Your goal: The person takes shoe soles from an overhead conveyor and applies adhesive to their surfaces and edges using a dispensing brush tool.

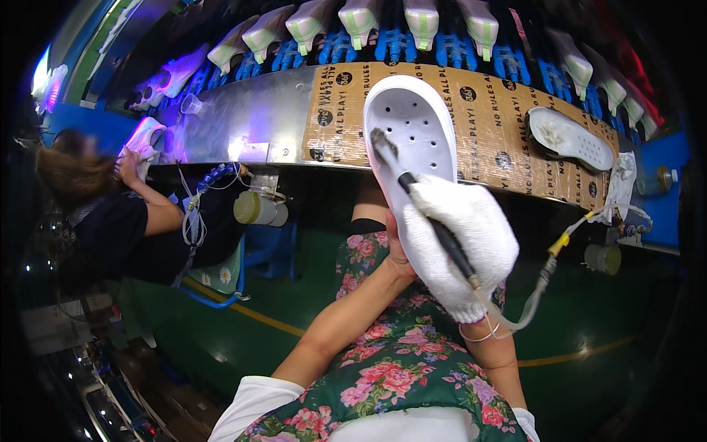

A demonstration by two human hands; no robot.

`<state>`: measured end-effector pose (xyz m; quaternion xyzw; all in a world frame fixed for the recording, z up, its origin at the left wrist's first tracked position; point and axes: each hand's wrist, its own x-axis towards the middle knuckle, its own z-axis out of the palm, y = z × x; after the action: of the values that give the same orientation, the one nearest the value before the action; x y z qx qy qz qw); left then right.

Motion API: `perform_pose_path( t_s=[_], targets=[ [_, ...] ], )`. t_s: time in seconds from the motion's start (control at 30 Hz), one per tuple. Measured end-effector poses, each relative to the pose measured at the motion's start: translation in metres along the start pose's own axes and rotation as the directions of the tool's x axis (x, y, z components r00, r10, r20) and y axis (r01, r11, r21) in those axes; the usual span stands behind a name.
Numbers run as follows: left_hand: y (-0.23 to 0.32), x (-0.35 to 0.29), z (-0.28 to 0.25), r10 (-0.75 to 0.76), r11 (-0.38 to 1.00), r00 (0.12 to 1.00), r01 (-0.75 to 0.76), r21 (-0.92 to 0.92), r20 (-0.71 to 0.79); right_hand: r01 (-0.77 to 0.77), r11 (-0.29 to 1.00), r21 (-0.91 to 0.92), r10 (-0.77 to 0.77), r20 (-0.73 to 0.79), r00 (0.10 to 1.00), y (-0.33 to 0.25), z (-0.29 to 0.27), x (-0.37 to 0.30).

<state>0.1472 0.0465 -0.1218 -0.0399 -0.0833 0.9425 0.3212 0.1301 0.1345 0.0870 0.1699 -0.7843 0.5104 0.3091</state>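
A white shoe sole (427, 110) with several small dark holes is held up in front of me. My left hand (398, 249) is bare and grips the sole's near end from beneath; part of its fingers is hidden. In a white knit glove, my right hand (477, 232) is closed round the black handle of a brush (451, 247). The brush's dark bristles touch the sole's inner face at its left side. A clear hose (529, 313) runs from the handle's rear end. Another white sole (571, 138) lies on the cardboard to the right.
Printed cardboard (342, 110) covers part of the metal bench (243, 121). Behind it stand several pale shoe uppers (361, 20) on blue holders (395, 44). A co-worker (110, 199) handles a shoe at left. A jar (258, 209) hangs under the bench; a white cloth (622, 180) drapes its right end.
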Motion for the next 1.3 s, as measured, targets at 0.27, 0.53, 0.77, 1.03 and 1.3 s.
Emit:
perform_pose_path(
  t_s=[0.27,0.53,0.77,1.03,1.3],
  targets=[
    [0.008,0.000,0.056,0.235,0.887,0.972,-0.204,0.414,-0.026,-0.201,0.965,0.171,0.212,-0.052,0.976,0.011,-0.006,-0.009],
    [0.021,0.013,0.053,0.229,0.901,0.973,-0.205,0.381,-0.018,-0.146,0.973,0.178,0.148,0.000,0.989,0.019,-0.011,-0.013],
    [0.033,0.023,0.072,0.107,0.956,0.971,-0.159,0.245,0.216,-0.047,0.992,0.119,0.032,0.127,0.991,0.015,-0.001,-0.021],
    [0.043,0.036,0.080,-0.073,0.970,0.928,-0.019,0.243,0.366,-0.032,0.998,0.050,0.026,0.120,0.992,0.018,0.013,-0.039],
    [0.049,0.033,0.093,0.214,0.952,0.960,-0.246,0.182,0.181,-0.122,0.980,0.158,0.087,0.215,0.973,0.030,-0.007,-0.042]
  ],
)
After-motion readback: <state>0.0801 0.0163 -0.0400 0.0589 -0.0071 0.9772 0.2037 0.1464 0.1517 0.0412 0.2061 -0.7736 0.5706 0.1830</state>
